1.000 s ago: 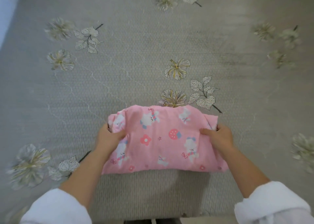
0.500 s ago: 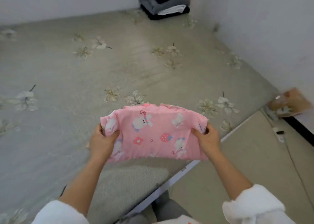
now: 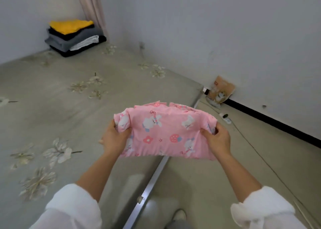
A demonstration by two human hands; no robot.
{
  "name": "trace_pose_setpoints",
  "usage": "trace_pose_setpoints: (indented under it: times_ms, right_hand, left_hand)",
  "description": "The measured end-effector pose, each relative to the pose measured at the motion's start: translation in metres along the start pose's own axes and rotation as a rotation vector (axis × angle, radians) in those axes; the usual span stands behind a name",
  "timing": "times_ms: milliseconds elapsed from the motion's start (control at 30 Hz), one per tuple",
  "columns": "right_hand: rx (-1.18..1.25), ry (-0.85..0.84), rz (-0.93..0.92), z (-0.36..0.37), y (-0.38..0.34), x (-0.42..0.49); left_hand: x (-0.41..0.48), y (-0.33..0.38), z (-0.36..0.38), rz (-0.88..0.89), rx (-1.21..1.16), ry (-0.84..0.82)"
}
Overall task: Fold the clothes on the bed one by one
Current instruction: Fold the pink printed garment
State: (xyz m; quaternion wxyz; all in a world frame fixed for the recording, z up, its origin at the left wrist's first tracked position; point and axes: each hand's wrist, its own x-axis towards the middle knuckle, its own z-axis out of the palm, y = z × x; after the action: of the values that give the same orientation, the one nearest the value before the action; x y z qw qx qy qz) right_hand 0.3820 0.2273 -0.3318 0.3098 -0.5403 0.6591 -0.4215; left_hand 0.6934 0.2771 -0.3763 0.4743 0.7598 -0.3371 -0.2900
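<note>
One bed [image 3: 52, 93], its grey cover textured with pale flowers. One stack of four folded clothes [image 3: 74, 37] in its far corner. One soft pink printed garment [image 3: 163, 133], folded, held above the bed's edge, left hand [image 3: 114, 138] and right hand [image 3: 217, 140] fingers clasping each end.

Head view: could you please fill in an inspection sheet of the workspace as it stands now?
Surface: bed with a grey floral cover, bare apart from a stack in the far corner.
Job's things: pink folded garment held up over the bed's edge; stack of folded clothes, yellow piece on top.
Clutter: printed bag leaning on the wall, on the floor.
Hands: left hand and right hand each grip one end of the garment.
Cables: power strip with a cord running across the floor.
Surroundings: white walls, curtain in the corner.
</note>
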Motion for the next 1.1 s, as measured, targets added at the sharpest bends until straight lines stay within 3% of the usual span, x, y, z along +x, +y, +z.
trace_pose_setpoints:
  times_ms: [200,433,733,1100]
  right_hand:
    - [-0.041,0.120,0.015,-0.095,0.036,0.092]
    - [-0.053,0.200,0.054,-0.162,0.080,0.192]
    - [-0.101,0.222,0.131,-0.160,0.137,0.380]
    - [-0.170,0.244,0.083,-0.149,0.115,0.631]
  left_hand:
    - [-0.005,0.077,0.155,0.029,-0.026,-0.040]
    - [0.021,0.144,0.272,0.159,0.018,-0.142]
    - [0.129,0.209,0.419,0.180,0.077,-0.156]
    - [0.305,0.314,0.572,0.204,0.068,-0.152]
